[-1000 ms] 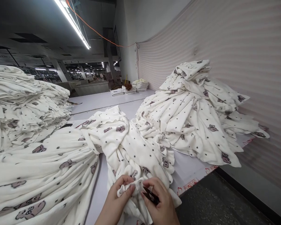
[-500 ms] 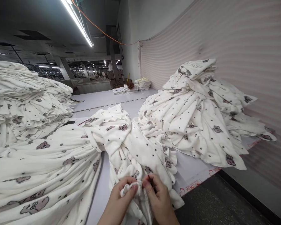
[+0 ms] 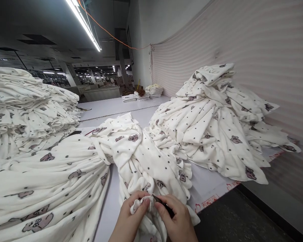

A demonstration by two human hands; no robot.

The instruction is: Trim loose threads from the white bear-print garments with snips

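the left hand [image 3: 131, 215] has its fingers closed on a bunched white edge of the printed garment [image 3: 138, 158], pinching it at the near edge of the worktop [image 3: 108, 107]. the right hand [image 3: 178, 218] fingers grip a small dark tool [image 3: 161, 204], its tip touching that same edge. a heap of like garments [image 3: 217, 124] lies to the right, a folded stack [image 3: 27, 107] to the left.
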